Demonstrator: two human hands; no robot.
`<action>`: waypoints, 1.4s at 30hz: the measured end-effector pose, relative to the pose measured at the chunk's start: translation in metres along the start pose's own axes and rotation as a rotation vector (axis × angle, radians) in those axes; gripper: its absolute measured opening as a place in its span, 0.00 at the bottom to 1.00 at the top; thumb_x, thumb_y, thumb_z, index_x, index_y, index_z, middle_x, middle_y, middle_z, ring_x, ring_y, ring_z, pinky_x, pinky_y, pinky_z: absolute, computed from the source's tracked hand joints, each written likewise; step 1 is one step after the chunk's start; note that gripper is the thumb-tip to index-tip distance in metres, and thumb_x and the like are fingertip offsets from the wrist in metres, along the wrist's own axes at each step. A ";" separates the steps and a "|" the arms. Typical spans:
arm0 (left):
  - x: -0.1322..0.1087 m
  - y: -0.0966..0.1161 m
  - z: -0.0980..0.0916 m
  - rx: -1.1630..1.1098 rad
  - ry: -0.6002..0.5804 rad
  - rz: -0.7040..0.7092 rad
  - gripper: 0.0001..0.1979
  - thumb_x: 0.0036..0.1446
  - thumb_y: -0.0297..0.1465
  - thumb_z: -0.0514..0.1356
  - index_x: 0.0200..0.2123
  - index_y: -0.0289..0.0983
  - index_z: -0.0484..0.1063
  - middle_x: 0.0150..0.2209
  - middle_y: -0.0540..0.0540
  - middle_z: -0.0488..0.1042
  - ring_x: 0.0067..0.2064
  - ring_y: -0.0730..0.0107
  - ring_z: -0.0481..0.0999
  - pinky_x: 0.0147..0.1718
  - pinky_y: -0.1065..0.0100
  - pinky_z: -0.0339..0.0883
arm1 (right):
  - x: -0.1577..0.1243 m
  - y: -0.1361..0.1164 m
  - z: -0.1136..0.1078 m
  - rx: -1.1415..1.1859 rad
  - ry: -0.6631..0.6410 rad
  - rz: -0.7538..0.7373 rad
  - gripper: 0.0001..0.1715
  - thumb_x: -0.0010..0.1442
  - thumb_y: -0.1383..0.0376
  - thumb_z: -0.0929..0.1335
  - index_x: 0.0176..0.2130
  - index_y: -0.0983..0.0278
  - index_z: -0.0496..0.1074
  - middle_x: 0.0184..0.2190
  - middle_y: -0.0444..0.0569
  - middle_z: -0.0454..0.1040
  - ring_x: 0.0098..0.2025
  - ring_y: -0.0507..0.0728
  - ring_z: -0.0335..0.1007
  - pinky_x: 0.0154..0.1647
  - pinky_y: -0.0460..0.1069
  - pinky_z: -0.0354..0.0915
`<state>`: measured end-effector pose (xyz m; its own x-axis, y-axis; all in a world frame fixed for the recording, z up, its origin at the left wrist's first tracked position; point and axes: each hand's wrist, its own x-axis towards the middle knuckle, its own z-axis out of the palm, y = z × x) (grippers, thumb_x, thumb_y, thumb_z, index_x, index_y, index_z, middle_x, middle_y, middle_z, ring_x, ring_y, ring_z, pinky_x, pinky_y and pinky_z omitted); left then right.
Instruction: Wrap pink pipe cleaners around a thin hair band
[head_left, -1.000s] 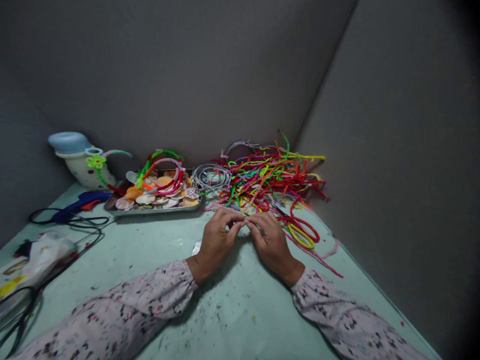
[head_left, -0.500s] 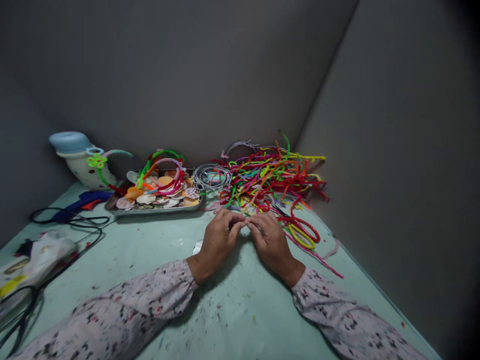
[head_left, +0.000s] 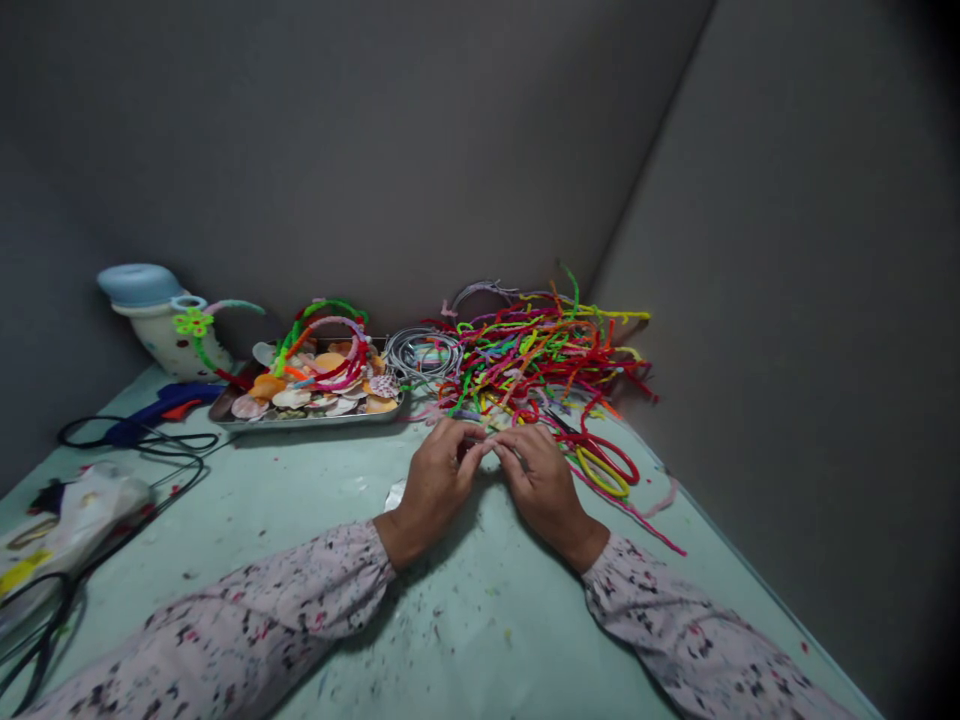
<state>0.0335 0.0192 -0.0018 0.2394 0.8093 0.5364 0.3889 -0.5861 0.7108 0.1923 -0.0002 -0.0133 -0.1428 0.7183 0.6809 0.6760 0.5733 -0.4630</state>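
Note:
My left hand [head_left: 442, 477] and my right hand [head_left: 538, 477] meet fingertip to fingertip over the middle of the pale green table [head_left: 480, 640]. Thumb and forefinger are pinched together on each. Whatever lies between the fingertips is too small and hidden to make out. Just beyond the hands spreads a tangled heap of coloured pipe cleaners [head_left: 540, 345]. Scissors with red and yellow handles [head_left: 604, 475] lie close to the right hand. A small shiny scrap [head_left: 394, 494] sits beside the left wrist.
A metal tray [head_left: 315, 424] of seashells [head_left: 330, 363] carries pipe-cleaner rings. Coiled grey wire [head_left: 424, 353] lies beside it. Further left are a blue-lidded container [head_left: 161, 320], a blue glue gun [head_left: 161, 408], a black cable [head_left: 184, 455] and a plastic bag [head_left: 94, 505]. Grey walls close in the back and right.
Both hands stay in nearly the same place, fingertips still together. Only a slight shift of the fingers shows. Objects on the table have not moved.

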 end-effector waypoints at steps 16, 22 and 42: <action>0.003 0.002 -0.004 0.074 -0.063 -0.010 0.06 0.61 0.31 0.56 0.35 0.38 0.73 0.34 0.47 0.71 0.39 0.66 0.70 0.39 0.65 0.64 | 0.000 0.000 -0.001 -0.003 -0.006 -0.012 0.09 0.65 0.67 0.63 0.41 0.61 0.72 0.37 0.49 0.75 0.41 0.58 0.67 0.44 0.55 0.63; 0.002 0.002 -0.003 0.095 -0.071 -0.010 0.07 0.62 0.31 0.55 0.34 0.37 0.72 0.34 0.46 0.70 0.39 0.66 0.69 0.39 0.65 0.64 | 0.000 0.000 0.000 0.000 -0.011 -0.015 0.09 0.65 0.67 0.62 0.41 0.60 0.72 0.37 0.49 0.75 0.41 0.58 0.66 0.44 0.56 0.63; 0.001 0.000 -0.003 0.101 -0.071 -0.016 0.08 0.62 0.32 0.55 0.34 0.36 0.72 0.32 0.47 0.70 0.37 0.67 0.69 0.38 0.66 0.62 | -0.001 0.001 -0.001 -0.008 -0.011 -0.029 0.08 0.65 0.68 0.63 0.41 0.62 0.71 0.37 0.49 0.74 0.41 0.58 0.65 0.44 0.55 0.62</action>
<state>0.0311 0.0202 0.0007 0.2932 0.8214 0.4893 0.4801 -0.5691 0.6676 0.1941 -0.0006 -0.0138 -0.1708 0.7057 0.6876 0.6768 0.5912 -0.4387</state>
